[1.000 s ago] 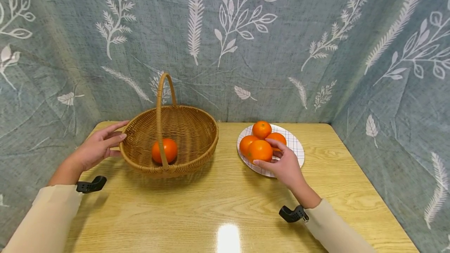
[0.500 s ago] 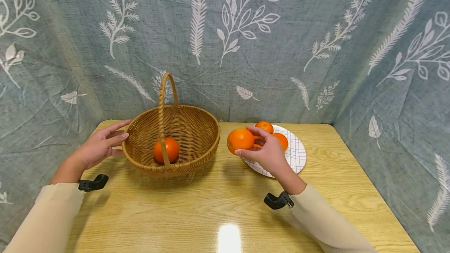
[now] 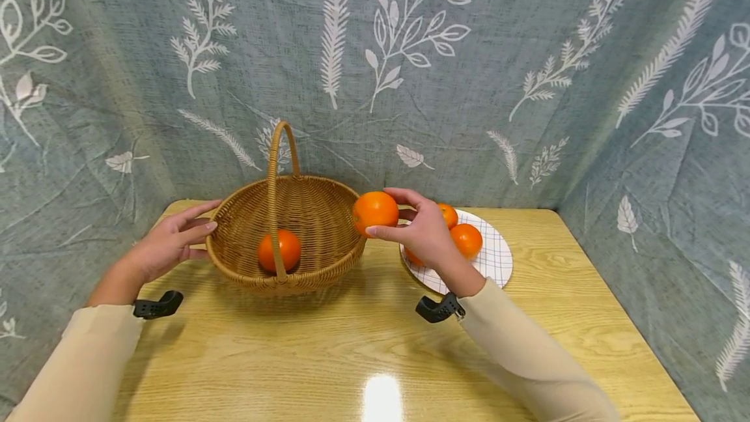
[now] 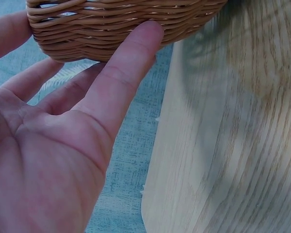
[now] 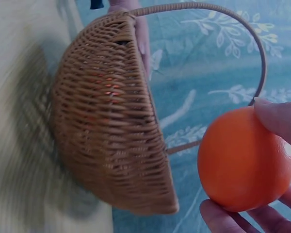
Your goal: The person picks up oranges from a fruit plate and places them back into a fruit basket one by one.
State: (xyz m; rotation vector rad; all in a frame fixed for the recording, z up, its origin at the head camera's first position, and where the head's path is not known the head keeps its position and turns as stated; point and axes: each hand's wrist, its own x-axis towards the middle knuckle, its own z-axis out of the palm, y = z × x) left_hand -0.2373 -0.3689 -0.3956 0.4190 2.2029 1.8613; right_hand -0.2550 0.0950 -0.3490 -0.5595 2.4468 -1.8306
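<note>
My right hand holds an orange between thumb and fingers, up beside the right rim of a wicker basket. In the right wrist view the held orange is near the basket's rim, with the woven side facing the camera. Another orange lies inside the basket, partly behind the handle. On the basket's left side rests my left hand, fingers spread and fairly straight. The left wrist view has its thumb against the wicker.
A white checked plate at the right bears an orange and two more, partly hidden by my right hand and wrist. Basket and plate stand on a wooden table. Leaf-patterned curtains close off the back and sides.
My right hand has lifted an orange off the plate and carried it left to the basket's right rim. The left hand has stayed at the basket.
</note>
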